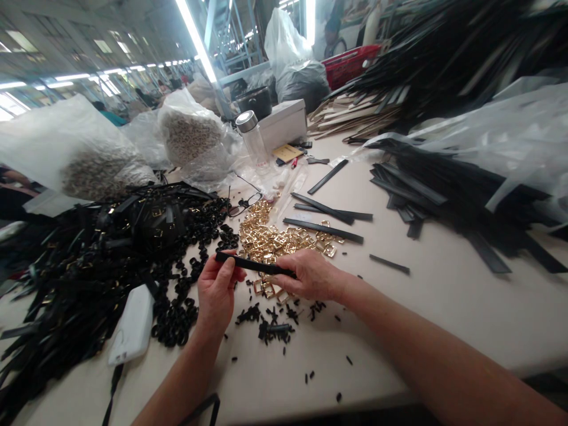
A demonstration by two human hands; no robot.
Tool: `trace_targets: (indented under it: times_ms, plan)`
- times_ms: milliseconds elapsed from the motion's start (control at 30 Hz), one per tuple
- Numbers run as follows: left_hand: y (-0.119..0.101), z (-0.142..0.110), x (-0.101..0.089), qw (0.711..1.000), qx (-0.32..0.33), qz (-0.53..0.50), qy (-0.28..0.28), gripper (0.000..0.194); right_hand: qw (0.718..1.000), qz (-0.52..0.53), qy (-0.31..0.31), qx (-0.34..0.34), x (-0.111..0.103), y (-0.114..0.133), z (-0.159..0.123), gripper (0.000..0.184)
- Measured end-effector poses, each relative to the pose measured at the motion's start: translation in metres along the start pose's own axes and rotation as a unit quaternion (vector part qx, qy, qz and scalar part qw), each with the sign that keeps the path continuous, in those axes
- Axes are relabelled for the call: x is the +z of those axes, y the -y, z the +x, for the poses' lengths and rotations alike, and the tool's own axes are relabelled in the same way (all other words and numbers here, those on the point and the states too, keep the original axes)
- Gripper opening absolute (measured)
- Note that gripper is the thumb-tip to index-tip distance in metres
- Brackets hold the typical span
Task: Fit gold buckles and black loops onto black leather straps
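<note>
A black strap (255,264) is stretched level between my two hands, above the table. My left hand (217,290) pinches its left end between thumb and fingers. Around its right end my right hand (308,273) is closed. Just beyond and under the strap lies a heap of gold buckles (270,236). Small black loops (177,307) are piled to the left of my left hand. Below the strap, little black scraps (275,330) are scattered on the table. Several loose black straps (323,231) lie past my right hand.
A large pile of black buckled straps (124,236) covers the left side, beside a white power bank (133,322) with a cable. Glasses (244,204), a glass bottle (252,136) and filled plastic bags (190,133) stand farther back. More black strips (426,189) are heaped at right.
</note>
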State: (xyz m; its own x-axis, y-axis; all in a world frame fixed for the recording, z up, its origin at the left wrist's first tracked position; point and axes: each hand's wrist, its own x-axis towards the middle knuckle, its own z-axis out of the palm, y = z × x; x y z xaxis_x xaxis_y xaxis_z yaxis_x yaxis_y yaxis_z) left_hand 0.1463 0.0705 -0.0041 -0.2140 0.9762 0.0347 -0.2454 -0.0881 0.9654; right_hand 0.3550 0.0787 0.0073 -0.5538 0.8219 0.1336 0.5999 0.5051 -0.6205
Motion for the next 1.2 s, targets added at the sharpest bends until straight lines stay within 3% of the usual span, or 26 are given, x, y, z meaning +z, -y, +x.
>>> trace_targets:
  times_ms: [500,667,733,833,967,1033,1200]
  plan:
    - [-0.001,0.0,0.001,1.0,-0.002,0.004,-0.002,0.023,1.0,0.019,-0.004,-0.013,0.001,-0.002,0.0,0.029]
    - [-0.001,0.0,0.002,1.0,-0.004,0.003,0.005,0.024,0.997,0.081,0.015,-0.016,0.0,-0.003,0.001,0.031]
    - [-0.001,-0.001,0.002,0.999,-0.009,0.014,0.029,0.022,0.991,0.131,0.027,-0.01,-0.001,-0.003,0.001,0.031]
    - [-0.003,-0.007,0.002,0.99,-0.021,0.069,0.121,0.018,0.978,0.207,0.036,0.006,-0.002,-0.003,0.001,0.036]
    - [-0.003,-0.016,0.004,0.949,0.019,0.209,0.236,0.012,0.975,0.222,-0.011,0.018,0.0,-0.005,0.001,0.045]
    - [0.001,-0.02,0.006,0.934,0.051,0.253,0.247,0.01,0.979,0.203,-0.03,0.018,0.003,-0.005,0.002,0.046]
    - [0.01,-0.026,0.013,0.93,0.061,0.266,0.246,0.007,0.981,0.175,-0.081,0.03,0.012,-0.004,0.005,0.047]
